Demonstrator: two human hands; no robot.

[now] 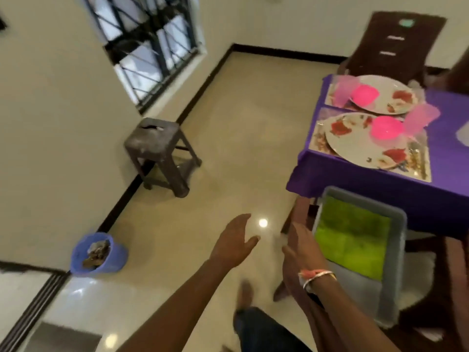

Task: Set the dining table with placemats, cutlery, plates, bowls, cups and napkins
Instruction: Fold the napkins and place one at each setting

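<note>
The table (pixel 444 199) wears a purple cloth at the right. On it lie two patterned placemats (pixel 420 171), each with a flowered plate (pixel 355 146), a pink bowl (pixel 387 128) and a translucent pink cup (pixel 420 119). Below the table edge a grey tray (pixel 392 298) holds green folded napkins (pixel 352 237) on a chair seat. My right hand (pixel 303 252) is at the tray's left edge, fingers apart, holding nothing. My left hand (pixel 234 241) hovers open over the floor, left of the tray.
A dark plastic stool (pixel 160 151) stands by the left wall under a barred window. A blue bucket (pixel 99 254) of scraps sits near the wall. A brown chair (pixel 398 44) stands behind the table. My foot shows on the tiled floor (pixel 228 138).
</note>
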